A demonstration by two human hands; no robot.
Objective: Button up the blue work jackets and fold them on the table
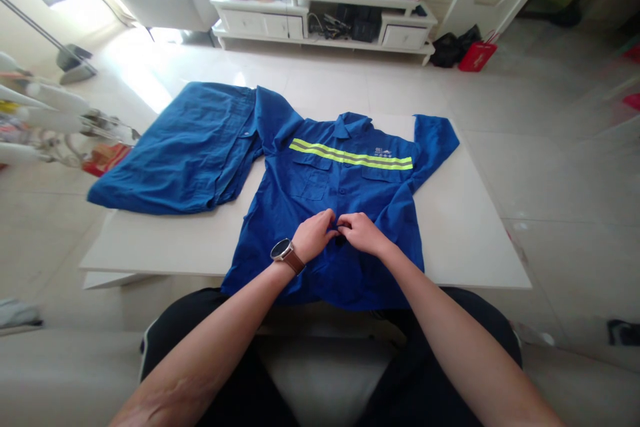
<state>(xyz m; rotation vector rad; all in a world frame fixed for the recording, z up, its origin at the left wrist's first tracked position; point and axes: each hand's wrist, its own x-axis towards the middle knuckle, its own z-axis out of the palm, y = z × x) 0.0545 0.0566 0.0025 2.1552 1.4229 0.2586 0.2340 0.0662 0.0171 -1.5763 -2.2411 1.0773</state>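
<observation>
Spread face up on a white table (155, 247) is a blue work jacket (280, 213) with a yellow-and-grey reflective stripe (350, 155) across its chest. My left hand (314, 235), with a watch (283, 251) on the wrist, pinches the jacket's front edge. Close beside it, fingertips almost meeting, my right hand (361, 232) pinches the same front placket below the chest. Any button between the fingers is too small to make out. The collar points away from me, and the right sleeve (435, 140) is bent. Left of the jacket lies a folded blue garment (185, 147).
A low white TV cabinet (265, 21) stands by the far wall with several small items on it. Near its right end are black bags (453, 48) and a red bag (477, 53). A pale upholstered seat (167, 0) is at the back left.
</observation>
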